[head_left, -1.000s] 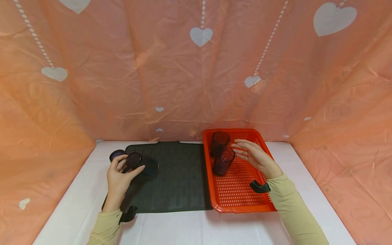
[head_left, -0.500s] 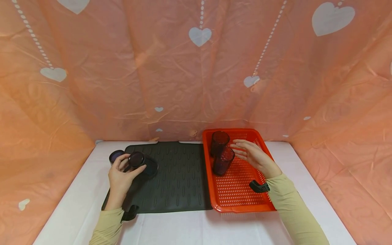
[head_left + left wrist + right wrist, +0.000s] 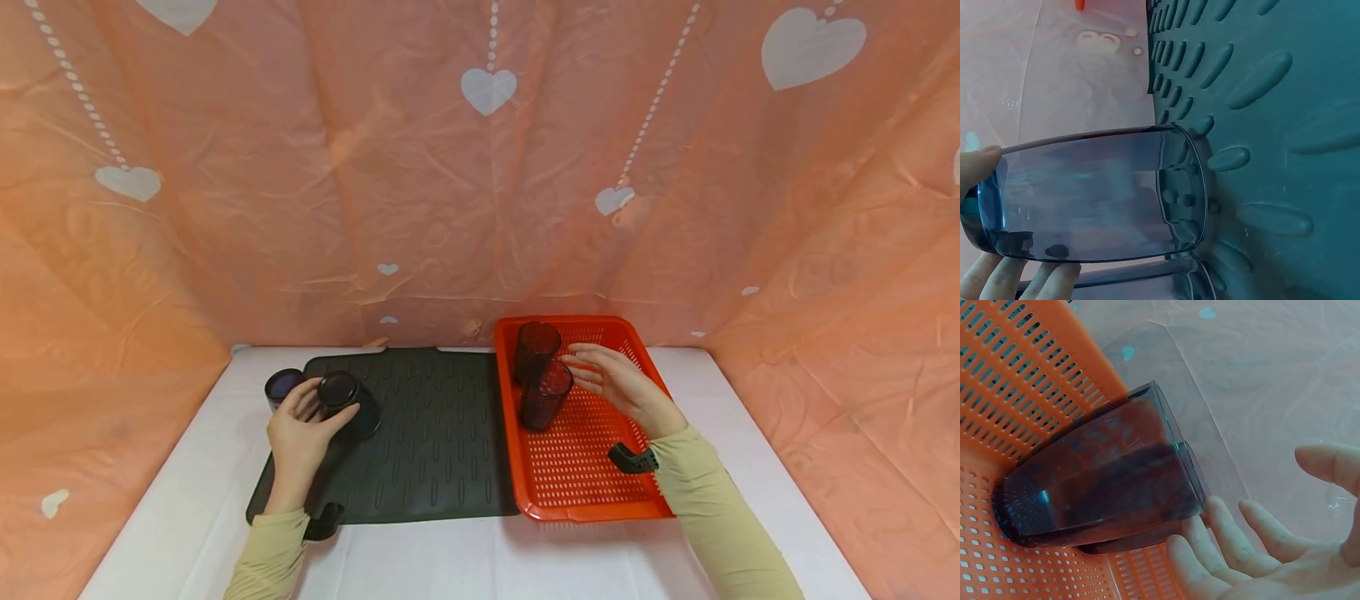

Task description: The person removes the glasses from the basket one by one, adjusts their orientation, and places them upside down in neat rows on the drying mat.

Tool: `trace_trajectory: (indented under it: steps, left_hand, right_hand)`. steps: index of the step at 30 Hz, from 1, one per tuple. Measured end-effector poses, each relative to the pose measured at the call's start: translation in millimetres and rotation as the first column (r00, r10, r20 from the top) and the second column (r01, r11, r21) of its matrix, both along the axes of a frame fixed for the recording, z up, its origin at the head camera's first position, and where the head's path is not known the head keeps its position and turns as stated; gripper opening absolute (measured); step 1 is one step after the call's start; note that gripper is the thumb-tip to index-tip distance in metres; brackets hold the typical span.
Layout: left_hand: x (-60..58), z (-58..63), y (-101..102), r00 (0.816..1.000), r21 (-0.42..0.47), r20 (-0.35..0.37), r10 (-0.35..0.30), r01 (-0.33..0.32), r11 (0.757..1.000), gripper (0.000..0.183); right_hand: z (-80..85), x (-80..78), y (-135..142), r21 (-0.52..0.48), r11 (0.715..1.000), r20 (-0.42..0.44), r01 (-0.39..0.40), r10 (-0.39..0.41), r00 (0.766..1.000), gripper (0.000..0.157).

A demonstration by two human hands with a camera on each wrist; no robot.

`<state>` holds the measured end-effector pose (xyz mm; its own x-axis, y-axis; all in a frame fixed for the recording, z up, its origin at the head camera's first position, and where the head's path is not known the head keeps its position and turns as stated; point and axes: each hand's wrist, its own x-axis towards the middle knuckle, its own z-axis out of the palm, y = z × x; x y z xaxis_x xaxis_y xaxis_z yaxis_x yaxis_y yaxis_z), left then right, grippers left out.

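My left hand [image 3: 300,433] grips a dark translucent drinking glass [image 3: 339,392] near its base, fingers on one side and thumb on the other. The glass is turned upside down, its rim right at the ribbed dark drying mat [image 3: 435,450]. Close beside it, at the mat's back left corner, stands a second dark glass [image 3: 282,384], partly behind my fingers. Over the red basket, my right hand [image 3: 626,390] is held with fingers loosely extended. Two purplish glasses [image 3: 1091,481] lean in the basket; in the right wrist view, fingertips overlap the nearer one's rim.
The red plastic basket [image 3: 600,512] with slotted walls stands against the mat's right edge. Both sit on a white-covered table [image 3: 420,558]. An orange-pink curtain [image 3: 420,192] with white hearts encloses the back and sides.
My left hand and the upturned glass have shifted slightly right, and the glass has come down toward the mat. The right hand has stayed by the glasses in the basket.
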<state>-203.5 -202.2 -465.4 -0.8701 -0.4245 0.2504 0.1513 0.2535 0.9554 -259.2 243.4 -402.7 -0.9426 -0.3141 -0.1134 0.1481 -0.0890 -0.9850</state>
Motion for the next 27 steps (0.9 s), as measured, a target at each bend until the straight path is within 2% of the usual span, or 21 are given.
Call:
trace_trajectory:
  steps: [10, 18, 27]
  left_hand:
    - [-1.8, -0.5, 1.0, 1.000, -0.005, -0.015, 0.009, -0.009, 1.000, 0.068]
    - [-1.2, -2.3, 2.1, 0.999, -0.037, -0.001, 0.048, -0.048, 0.998, 0.067]
    - [-4.5, -3.2, 4.3, 0.999, -0.023, -0.030, 0.024, -0.024, 0.999, 0.068]
  right_hand:
    - [0.0, -0.4, -0.6, 0.012, 1.000, -0.011, -0.007, 0.007, 1.000, 0.046]
    - [-4.7, -1.4, -3.1, 0.003, 1.000, -0.003, 0.001, -0.001, 1.000, 0.040]
    - [-3.0, -1.2, -3.5, 0.018, 1.000, 0.004, 0.016, -0.016, 1.000, 0.049]
